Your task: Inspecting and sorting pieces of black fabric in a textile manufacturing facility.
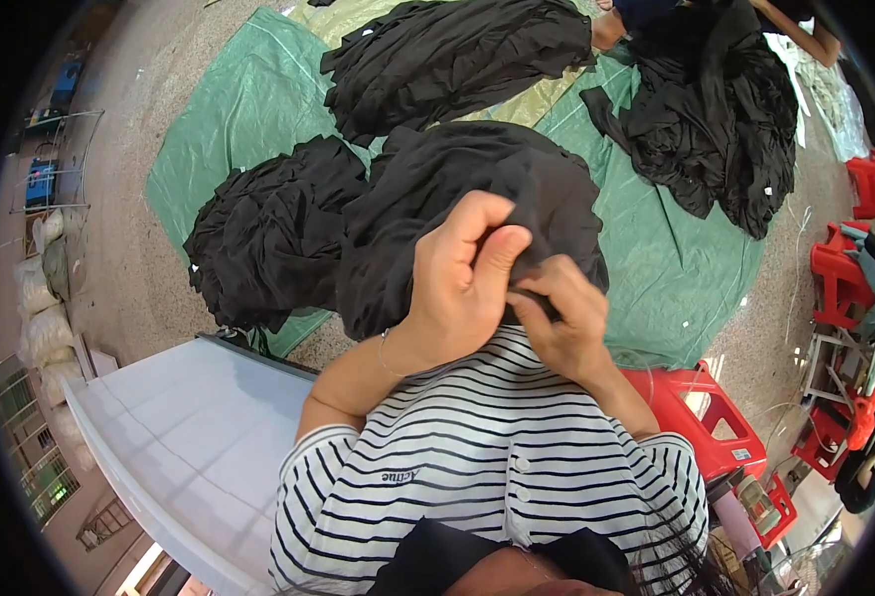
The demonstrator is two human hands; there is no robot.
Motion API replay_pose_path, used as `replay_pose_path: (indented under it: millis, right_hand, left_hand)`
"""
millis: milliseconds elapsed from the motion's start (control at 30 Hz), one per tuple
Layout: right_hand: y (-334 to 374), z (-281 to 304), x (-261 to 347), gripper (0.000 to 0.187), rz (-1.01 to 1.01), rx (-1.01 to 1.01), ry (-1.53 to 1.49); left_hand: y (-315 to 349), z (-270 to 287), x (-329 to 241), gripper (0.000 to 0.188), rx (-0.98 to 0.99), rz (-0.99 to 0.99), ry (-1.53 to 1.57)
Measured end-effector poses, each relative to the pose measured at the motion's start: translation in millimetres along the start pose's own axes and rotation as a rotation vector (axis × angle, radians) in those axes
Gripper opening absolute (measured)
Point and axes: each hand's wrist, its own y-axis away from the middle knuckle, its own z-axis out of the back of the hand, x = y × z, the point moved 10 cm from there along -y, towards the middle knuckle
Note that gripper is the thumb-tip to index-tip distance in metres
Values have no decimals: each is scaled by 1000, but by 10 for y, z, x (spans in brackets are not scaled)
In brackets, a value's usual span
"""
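Observation:
In front of my chest I hold a piece of black cloth [554,199], partly blurred and lying over a large dark heap. My left hand [457,288] is closed, its thumb and curled fingers at the cloth's near part. Just to the right and slightly lower, my right hand [568,316] pinches the same cloth between thumb and fingers. The stretch of cloth between the hands is mostly hidden by them. Left of it lies a crumpled pile of black cloth [268,233], touching the heap.
A green tarp [224,114] covers the floor. Beyond, another black pile [457,60] lies on it. At the far right, another person's arm [800,32] is by more black cloth [711,109]. A white table [194,427] stands at my left, red stools [706,422] at my right.

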Motion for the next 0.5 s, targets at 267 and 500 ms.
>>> replay_pose_path:
  millis: [267, 500]
  right_hand:
    - [168, 32, -540, 15, -216, 41, 159]
    - [162, 47, -531, 16, -221, -9, 174]
  left_hand:
    - [184, -388, 1227, 9, 273, 612, 222]
    - [283, -111, 1151, 8, 81, 517, 299]
